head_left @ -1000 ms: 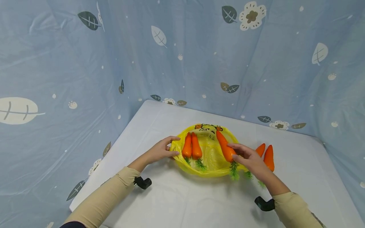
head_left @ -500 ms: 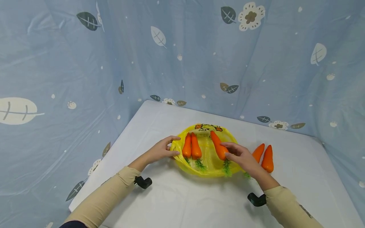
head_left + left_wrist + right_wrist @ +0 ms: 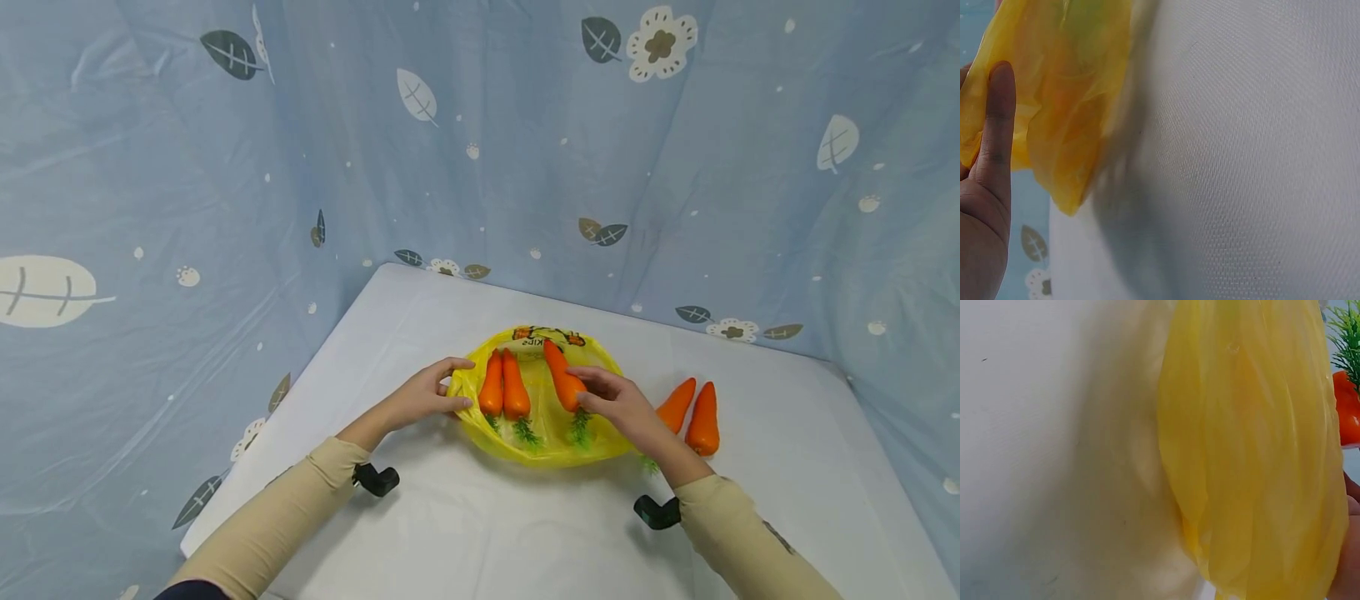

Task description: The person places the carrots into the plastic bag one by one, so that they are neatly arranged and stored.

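Note:
A yellow plastic bag (image 3: 465, 425) lies opened wide on the table in the head view. My left hand (image 3: 427, 390) grips its left rim, and in the left wrist view the thumb (image 3: 999, 119) lies along the outside of the plastic. Two toy carrots with green tops, one carrot (image 3: 492, 387) beside another carrot (image 3: 516, 392), rest inside the bag at the left. Over the bag's right half, my right hand (image 3: 615, 404) pinches a third carrot (image 3: 561, 375) by its thick end. In the right wrist view the bag hides most of that hand.
To the right of the bag, a carrot (image 3: 677, 407) and another carrot (image 3: 703, 421) lie on the white table (image 3: 795, 467). The right forearm passes in front of their lower ends. A blue patterned curtain (image 3: 525, 167) rises behind the table and along its left side.
My right hand has moved left with the third carrot, bringing it further over the bag and nearer the two carrots inside. The left hand has stayed on the rim.

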A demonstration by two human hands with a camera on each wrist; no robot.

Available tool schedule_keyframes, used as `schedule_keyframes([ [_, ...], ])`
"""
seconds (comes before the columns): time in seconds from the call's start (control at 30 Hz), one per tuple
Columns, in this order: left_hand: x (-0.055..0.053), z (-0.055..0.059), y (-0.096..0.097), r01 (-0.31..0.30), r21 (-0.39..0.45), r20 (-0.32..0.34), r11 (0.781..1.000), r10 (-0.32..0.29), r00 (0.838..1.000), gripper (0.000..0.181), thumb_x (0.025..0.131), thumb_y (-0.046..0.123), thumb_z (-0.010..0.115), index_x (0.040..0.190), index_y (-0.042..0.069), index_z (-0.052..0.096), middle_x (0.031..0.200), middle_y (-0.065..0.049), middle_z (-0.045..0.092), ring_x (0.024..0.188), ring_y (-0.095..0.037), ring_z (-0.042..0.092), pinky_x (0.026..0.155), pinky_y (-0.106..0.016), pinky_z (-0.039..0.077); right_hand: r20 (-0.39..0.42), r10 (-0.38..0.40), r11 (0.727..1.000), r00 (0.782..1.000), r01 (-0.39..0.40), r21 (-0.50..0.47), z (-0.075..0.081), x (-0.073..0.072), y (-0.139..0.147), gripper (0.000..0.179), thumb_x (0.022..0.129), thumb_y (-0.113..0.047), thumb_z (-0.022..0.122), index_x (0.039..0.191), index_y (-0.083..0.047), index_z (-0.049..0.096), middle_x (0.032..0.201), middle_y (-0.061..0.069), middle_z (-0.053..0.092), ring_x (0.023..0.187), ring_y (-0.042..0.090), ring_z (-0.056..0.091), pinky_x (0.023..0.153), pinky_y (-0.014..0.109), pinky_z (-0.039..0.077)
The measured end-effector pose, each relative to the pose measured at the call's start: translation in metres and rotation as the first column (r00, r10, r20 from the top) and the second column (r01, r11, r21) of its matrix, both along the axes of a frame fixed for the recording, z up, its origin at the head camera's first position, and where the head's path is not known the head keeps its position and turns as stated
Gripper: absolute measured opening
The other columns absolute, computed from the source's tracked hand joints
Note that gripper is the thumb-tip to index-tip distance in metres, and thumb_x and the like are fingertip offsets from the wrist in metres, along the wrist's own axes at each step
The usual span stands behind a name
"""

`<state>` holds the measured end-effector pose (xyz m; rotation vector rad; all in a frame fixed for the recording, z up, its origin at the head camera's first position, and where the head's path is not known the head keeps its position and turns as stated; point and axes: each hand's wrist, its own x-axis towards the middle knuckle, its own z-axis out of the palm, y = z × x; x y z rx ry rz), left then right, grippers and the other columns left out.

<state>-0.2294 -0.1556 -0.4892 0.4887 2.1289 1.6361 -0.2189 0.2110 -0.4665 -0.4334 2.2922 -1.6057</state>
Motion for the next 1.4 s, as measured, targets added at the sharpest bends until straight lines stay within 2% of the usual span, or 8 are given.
schedule_keyframes([
  [0.3,0.002,0.003,0.001,-0.011,-0.005,-0.005,1.000,0.011,1.000,0.070,0.092,0.017,0.077,0.152,0.009,0.042,0.156,-0.021,0.035,0.087,-0.024,0.072,0.078,-0.037,0.062,0.021,0.017,1.000,1.000,-0.017,-0.025,0.001,-0.008,-0.011,0.047,0.102,-0.029,0.064,0.147,-0.017,0.055,0.146,0.014,0.052,0.127,0.033,0.053,0.097,0.036,0.052],
  [0.6,0.002,0.001,0.001,-0.001,-0.008,-0.008,1.000,0.001,1.000,0.070,0.093,0.020,0.077,0.152,0.009,0.041,0.155,-0.021,0.037,0.089,-0.024,0.072,0.079,-0.037,0.062,0.036,0.009,1.000,0.999,-0.008,-0.019,-0.012,-0.019,-0.016,0.049,0.101,-0.029,0.066,0.147,-0.015,0.055,0.149,0.015,0.050,0.134,0.034,0.048,0.097,0.036,0.053],
  [0.87,0.002,0.001,0.001,-0.004,-0.022,-0.015,1.000,0.004,1.000,0.070,0.093,0.020,0.077,0.152,0.011,0.042,0.155,-0.021,0.038,0.088,-0.024,0.072,0.079,-0.037,0.061,0.031,0.029,0.999,0.999,-0.030,0.044,-0.021,-0.025,-0.023,0.047,0.101,-0.028,0.066,0.145,-0.012,0.056,0.141,0.016,0.056,0.115,0.032,0.057,0.090,0.039,0.056],
  [1.07,0.002,0.002,0.001,-0.003,-0.013,-0.008,1.000,0.003,1.000,0.071,0.093,0.020,0.077,0.152,0.010,0.041,0.154,-0.021,0.039,0.089,-0.024,0.072,0.079,-0.037,0.062,0.022,0.043,0.994,0.999,-0.045,0.097,-0.025,-0.027,-0.029,0.046,0.100,-0.027,0.068,0.143,-0.014,0.058,0.144,0.013,0.056,0.124,0.034,0.056,0.097,0.044,0.054],
  [1.23,0.002,0.001,0.002,-0.003,-0.009,-0.004,1.000,0.003,1.000,0.070,0.093,0.019,0.077,0.152,0.009,0.041,0.153,-0.021,0.039,0.090,-0.024,0.072,0.079,-0.038,0.062,0.017,0.044,0.989,0.999,-0.046,0.138,-0.031,-0.028,-0.036,0.044,0.099,-0.022,0.069,0.142,-0.015,0.060,0.143,0.014,0.056,0.124,0.035,0.057,0.096,0.043,0.055],
  [1.4,0.002,0.001,0.002,-0.004,-0.005,-0.001,1.000,0.004,1.000,0.071,0.093,0.018,0.076,0.153,0.008,0.040,0.152,-0.021,0.041,0.090,-0.024,0.072,0.079,-0.038,0.062,0.007,0.066,0.989,0.998,-0.067,0.130,-0.029,-0.024,-0.042,0.044,0.099,-0.015,0.068,0.142,-0.007,0.059,0.144,0.019,0.054,0.124,0.039,0.056,0.096,0.046,0.054],
])
